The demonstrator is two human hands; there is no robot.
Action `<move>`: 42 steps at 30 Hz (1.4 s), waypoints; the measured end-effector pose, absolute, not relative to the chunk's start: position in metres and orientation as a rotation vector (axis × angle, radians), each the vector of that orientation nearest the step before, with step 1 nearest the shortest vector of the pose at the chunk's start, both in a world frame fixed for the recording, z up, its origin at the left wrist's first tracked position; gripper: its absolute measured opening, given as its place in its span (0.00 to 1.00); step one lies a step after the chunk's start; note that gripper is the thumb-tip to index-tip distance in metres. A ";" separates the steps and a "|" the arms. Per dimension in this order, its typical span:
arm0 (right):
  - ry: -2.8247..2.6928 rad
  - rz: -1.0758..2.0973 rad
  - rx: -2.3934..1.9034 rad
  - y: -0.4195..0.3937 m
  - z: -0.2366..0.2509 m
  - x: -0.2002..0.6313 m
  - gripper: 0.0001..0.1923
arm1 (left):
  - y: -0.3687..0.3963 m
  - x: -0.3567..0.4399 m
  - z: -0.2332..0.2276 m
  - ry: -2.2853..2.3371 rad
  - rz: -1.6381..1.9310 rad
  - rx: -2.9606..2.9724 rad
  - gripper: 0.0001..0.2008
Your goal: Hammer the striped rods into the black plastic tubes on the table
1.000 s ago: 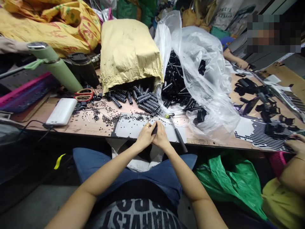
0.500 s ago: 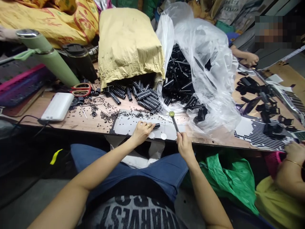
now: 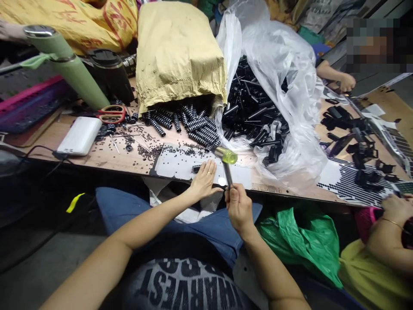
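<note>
Our left hand [image 3: 205, 178] lies flat, fingers together and thumb held out to the right, over a dark tube [image 3: 195, 169] whose end pokes out past the little-finger side. That tube rests on a pale board [image 3: 171, 167] along the front edge of the counter [image 3: 109, 161]. Our right hand [image 3: 238, 206], near the left but apart from it, is wrapped round the handle of a hammer [image 3: 226, 156] — its yellow-green head raised above the board, to the right of the left fingers. The right hand itself sits on our side of the counter's edge, where our forearm has the gap above our lap to swing in.

Room for moving on the counter is shallow. Striped tubes [image 3: 200, 129] spill from the mouth of a yellow sack [image 3: 180, 60] almost to the board's back edge. To the right, a clear plastic bag [image 3: 300, 129] of black tubes [image 3: 248, 94] sags near the board's end, with a strip of counter between. To the left, small dark rings [image 3: 146, 150] are strewn over counter and board alike, then come scissors [image 3: 111, 114] and a white box [image 3: 79, 135] — both well apart from our hands. Far right, a co-worker's hand [image 3: 396, 209] is at the same front edge.
</note>
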State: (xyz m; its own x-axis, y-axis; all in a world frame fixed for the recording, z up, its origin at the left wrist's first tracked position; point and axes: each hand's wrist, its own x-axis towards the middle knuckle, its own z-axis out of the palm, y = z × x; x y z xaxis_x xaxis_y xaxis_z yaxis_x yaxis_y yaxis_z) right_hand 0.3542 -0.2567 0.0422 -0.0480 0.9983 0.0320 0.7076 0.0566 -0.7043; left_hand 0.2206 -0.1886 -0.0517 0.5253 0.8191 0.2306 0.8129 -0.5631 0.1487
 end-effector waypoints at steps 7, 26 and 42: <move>-2.127 0.734 -1.975 -0.245 0.019 0.341 0.20 | -0.164 0.215 -0.056 1.373 0.614 2.618 0.26; -2.058 0.085 -2.005 -0.135 -0.002 0.428 0.13 | 0.044 0.095 0.003 2.292 0.224 1.778 0.18; -1.445 0.590 -2.072 -0.007 0.012 0.401 0.11 | -0.047 0.094 -0.014 2.035 1.026 1.794 0.20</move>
State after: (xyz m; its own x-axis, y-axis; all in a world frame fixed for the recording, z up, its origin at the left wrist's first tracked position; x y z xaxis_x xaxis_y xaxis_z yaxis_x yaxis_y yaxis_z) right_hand 0.4008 -0.0070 0.0123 0.3286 0.9433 -0.0467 0.7066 -0.2783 -0.6506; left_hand 0.0943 -0.0468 -0.0138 -0.2174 0.9397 0.2639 0.7709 -0.0005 0.6370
